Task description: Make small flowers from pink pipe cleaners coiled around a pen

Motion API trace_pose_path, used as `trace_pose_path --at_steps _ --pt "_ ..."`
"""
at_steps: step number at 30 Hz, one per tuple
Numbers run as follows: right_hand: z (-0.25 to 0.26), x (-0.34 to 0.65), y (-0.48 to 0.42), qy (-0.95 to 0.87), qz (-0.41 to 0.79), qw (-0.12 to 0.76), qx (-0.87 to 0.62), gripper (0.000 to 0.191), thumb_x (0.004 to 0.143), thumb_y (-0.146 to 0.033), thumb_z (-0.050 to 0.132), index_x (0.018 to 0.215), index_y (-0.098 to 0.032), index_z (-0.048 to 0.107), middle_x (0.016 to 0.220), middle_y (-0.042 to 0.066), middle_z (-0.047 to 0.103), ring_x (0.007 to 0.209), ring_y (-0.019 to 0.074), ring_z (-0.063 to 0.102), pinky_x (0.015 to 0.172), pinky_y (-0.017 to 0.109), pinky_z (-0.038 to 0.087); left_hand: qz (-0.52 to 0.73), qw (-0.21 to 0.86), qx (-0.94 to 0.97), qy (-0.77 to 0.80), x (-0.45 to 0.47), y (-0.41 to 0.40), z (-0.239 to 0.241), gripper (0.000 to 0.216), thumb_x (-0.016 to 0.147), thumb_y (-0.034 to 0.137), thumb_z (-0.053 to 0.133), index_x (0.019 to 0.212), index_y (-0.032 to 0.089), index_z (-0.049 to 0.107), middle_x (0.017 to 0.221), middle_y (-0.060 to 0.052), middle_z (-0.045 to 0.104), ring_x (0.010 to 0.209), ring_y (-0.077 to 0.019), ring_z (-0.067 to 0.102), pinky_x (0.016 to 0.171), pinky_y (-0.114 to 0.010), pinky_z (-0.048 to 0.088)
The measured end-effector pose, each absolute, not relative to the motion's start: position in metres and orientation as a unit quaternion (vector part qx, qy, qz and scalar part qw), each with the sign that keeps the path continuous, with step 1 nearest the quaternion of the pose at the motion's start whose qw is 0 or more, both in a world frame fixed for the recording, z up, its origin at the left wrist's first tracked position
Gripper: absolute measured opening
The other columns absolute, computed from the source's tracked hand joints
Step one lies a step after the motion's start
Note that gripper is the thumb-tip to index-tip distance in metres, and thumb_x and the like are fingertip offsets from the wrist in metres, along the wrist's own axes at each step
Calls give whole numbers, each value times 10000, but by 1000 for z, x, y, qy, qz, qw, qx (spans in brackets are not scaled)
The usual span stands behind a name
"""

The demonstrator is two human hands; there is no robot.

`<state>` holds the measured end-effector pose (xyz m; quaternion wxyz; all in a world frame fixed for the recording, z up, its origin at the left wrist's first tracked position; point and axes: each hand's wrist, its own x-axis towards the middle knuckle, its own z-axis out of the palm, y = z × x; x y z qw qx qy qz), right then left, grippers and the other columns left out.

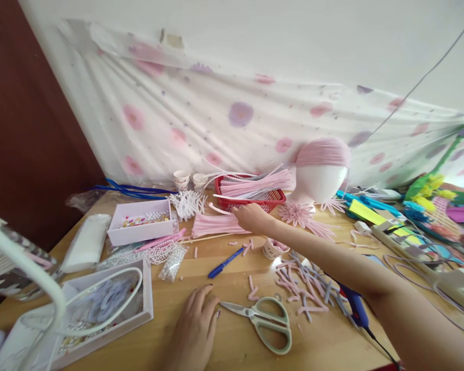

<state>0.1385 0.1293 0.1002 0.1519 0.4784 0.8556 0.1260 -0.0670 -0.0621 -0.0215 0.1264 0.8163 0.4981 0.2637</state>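
Observation:
My right hand reaches across the table to a bundle of pink pipe cleaners. Its fingers are pinched together on one pink pipe cleaner, whose end pokes out to the left; the fingertips are partly hidden. Palm down on the wood, my left hand lies with fingers loosely apart and holds nothing. The tip of a pair of scissors with pale green handles, blades closed, lies beside its fingers. A blue pen lies between the two hands. Cut pink and grey pipe cleaner pieces are heaped under my right forearm.
A red basket of pipe cleaners and a white foam head stand behind. Boxes of beads and a white lamp arm are at left. A paper cup, a glue gun and a power strip are rightward.

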Motion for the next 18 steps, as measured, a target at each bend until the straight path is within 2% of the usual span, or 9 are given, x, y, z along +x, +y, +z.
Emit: trace_pose_path --at_steps 4,9,12,18 --pt "98 142 131 862 101 147 474 255 876 -85 468 1087 -110 608 881 183 741 841 290 721 682 316 488 263 130 816 498 -66 -62 -21 296 888 127 451 1033 211 695 1205 -116 672 1116 -277 649 930 -467 565" --pt "94 144 135 868 63 116 478 231 939 -139 428 1059 -138 626 897 168 743 810 258 712 675 286 446 263 135 815 498 -67 -62 -25 292 880 118 455 1015 206 699 1199 -123 672 1113 -287 651 924 -477 567" --pt "97 148 138 874 29 73 480 224 955 -169 430 994 -146 649 887 150 744 799 239 698 668 266 415 272 132 814 496 -67 -61 -26 296 883 117 455 1021 222 694 1211 -109 668 1123 -275 646 934 -460 564" --pt "110 160 142 879 -57 -42 472 206 891 -91 460 882 -133 662 832 98 730 741 194 656 658 242 403 252 134 817 501 -65 -61 -23 310 876 99 437 1012 193 698 1201 -139 670 1109 -301 651 918 -509 566"
